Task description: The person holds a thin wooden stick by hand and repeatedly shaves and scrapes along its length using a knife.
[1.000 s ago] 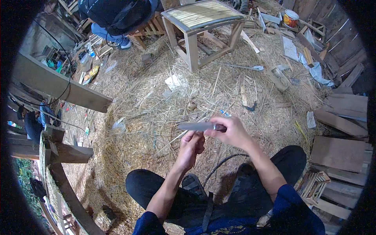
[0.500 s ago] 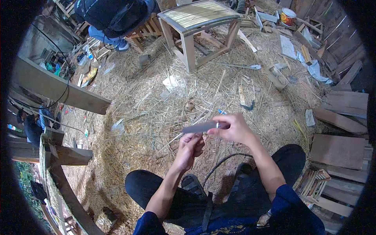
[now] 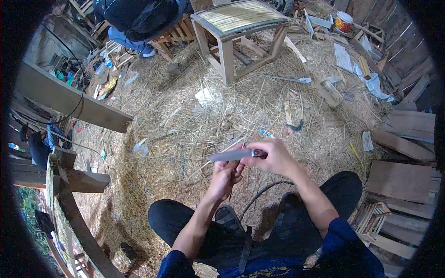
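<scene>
My right hand (image 3: 276, 156) is wrapped around the dark handle of a knife (image 3: 230, 155). The knife's broad grey blade points left and passes just above the fingers of my left hand (image 3: 223, 178). That left hand is closed in a pinch under the blade. A thin, light-coloured strip seems to run through its fingers, mostly hidden by the blade and the hand. Whether the blade's edge touches the strip, I cannot tell. Both hands are in front of my bent knees, above the straw-covered ground.
Ahead stands a wooden stool (image 3: 241, 21) with a slatted top. A person in dark clothing (image 3: 139, 18) is at the upper left. A wooden beam (image 3: 74, 97) juts in from the left. Boards (image 3: 401, 180) lie at the right, and a paint bucket (image 3: 343, 22) stands farther back.
The knife and my right hand have moved slightly left and down across my left hand. The left hand stays closed in nearly the same place. The view has shifted a little.
</scene>
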